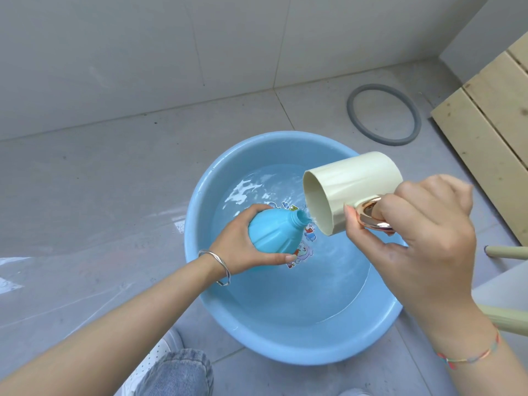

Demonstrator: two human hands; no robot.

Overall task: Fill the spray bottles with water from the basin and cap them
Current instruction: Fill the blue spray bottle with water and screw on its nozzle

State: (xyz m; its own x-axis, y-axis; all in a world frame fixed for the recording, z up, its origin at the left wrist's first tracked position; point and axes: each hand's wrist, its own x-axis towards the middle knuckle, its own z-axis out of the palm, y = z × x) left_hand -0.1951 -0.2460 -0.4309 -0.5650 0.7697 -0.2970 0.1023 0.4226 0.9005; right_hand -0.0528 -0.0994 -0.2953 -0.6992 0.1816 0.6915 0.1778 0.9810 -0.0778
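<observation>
my left fingers (pixel 257 209) wrap the round body of the blue bottle (pixel 274 235), held tilted over the basin (pixel 197 261), its open neck toward the cup (pixel 354 181). my right fingers (pixel 405 204) curl round the cup's gold handle (pixel 368 214), tipping its mouth right beside the neck. water (pixel 285 295) fills the basin's bottom. the basin sits on a grey tiled floor (pixel 85 181) near a pale wall (pixel 143 52); a grey ring (pixel 351 110) and wooden slats (pixel 485 124) lie beyond.
</observation>
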